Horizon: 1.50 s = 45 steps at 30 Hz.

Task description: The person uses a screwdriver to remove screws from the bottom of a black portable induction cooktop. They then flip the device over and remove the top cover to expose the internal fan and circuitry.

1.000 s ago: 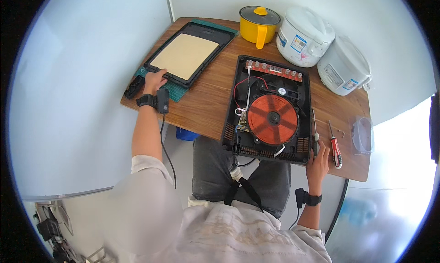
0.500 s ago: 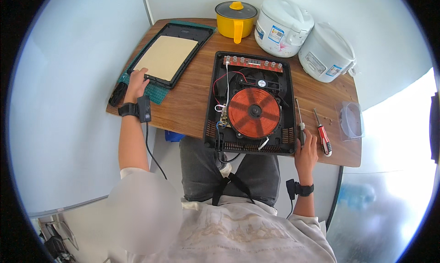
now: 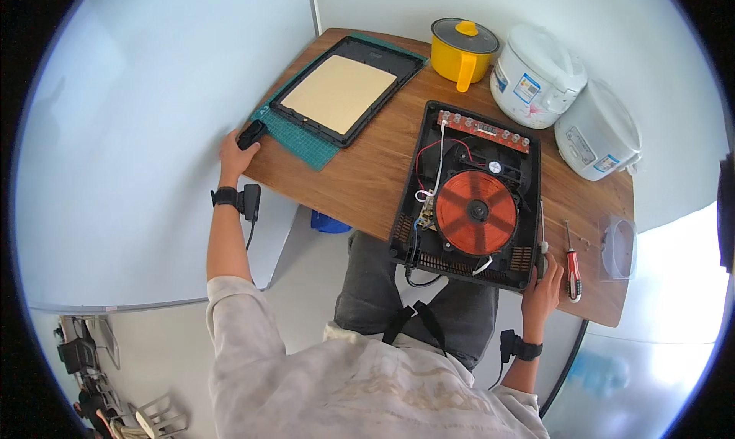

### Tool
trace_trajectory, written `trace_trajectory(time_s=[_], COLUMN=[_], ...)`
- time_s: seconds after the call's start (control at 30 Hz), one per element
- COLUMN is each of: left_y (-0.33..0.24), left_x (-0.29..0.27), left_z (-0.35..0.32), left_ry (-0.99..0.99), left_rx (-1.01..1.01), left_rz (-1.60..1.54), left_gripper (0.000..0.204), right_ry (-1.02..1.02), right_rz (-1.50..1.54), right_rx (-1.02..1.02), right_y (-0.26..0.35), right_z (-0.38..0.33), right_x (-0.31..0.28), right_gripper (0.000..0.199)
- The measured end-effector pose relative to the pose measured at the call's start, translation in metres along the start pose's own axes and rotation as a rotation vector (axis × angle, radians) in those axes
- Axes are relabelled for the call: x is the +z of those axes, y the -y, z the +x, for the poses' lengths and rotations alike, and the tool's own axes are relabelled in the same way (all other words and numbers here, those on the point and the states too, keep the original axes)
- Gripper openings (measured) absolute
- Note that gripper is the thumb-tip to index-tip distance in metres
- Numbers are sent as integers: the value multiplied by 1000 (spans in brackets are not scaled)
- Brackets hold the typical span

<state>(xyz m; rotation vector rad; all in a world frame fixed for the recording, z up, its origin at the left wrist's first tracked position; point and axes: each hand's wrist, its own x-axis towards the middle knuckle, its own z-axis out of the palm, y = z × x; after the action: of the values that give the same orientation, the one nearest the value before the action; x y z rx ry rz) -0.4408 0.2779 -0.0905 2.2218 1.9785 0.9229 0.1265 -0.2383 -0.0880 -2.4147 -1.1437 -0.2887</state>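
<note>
My left hand [image 3: 236, 159] is closed around a small black bundle [image 3: 250, 135], perhaps a coiled cord, at the table's left edge. The opened base of an induction cooker [image 3: 412, 209] lies in front of me, showing a round copper coil [image 3: 476, 213] and a red circuit strip. At its near right corner, my right hand [image 3: 542, 286] has the grey handle of a screwdriver [image 3: 543, 248] between thumb and fingers; part of the handle is hidden. The cooker's black top cover [image 3: 354, 135], with a cream panel inside, rests on a green cutting mat [image 3: 310, 150].
A red-handled screwdriver [image 3: 573, 274] and a clear plastic dish [image 3: 617, 248] are on the right, near some tiny loose parts. Along the back stand a yellow pot [image 3: 459, 52] and two white rice cookers [image 3: 532, 75] [image 3: 601, 133]. A white wall borders the table's left.
My left hand has left the top cover's near corner and taken hold of the black bundle. The view has shifted left, so everything sits farther right. My right hand stays at the base's corner.
</note>
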Motion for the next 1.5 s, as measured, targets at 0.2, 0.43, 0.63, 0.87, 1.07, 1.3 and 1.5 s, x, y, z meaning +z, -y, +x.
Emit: trace_trajectory(time_s=[0.2,0.43,0.63,0.87,1.07,1.3,1.5], left_y=[17,-15,-11,9,6,-117,-271], left_x=[20,10,6,22,24,-10,-58], left_z=[4,-5,-13,-11,-15,-63,-168], left_ry=[22,26,18,-12,-12,-203,162], left_rx=[-47,-136,-118,-82,-113,134,366], left_rz=[15,-35,-32,-71,23,-105,-408], left_gripper=[79,72,74,81,89,59,36], right_ry=[-6,0,-22,-23,31,-152,-176], right_rz=[-5,6,38,1,34,233,533], right_rx=[-12,10,-20,4,20,19,299], right_y=[4,4,5,4,7,-10,-5], right_z=[2,2,2,0,4,4,3], right_x=[-1,-4,-3,-1,-8,-22,-83], right_gripper=[42,43,44,43,43,28,26])
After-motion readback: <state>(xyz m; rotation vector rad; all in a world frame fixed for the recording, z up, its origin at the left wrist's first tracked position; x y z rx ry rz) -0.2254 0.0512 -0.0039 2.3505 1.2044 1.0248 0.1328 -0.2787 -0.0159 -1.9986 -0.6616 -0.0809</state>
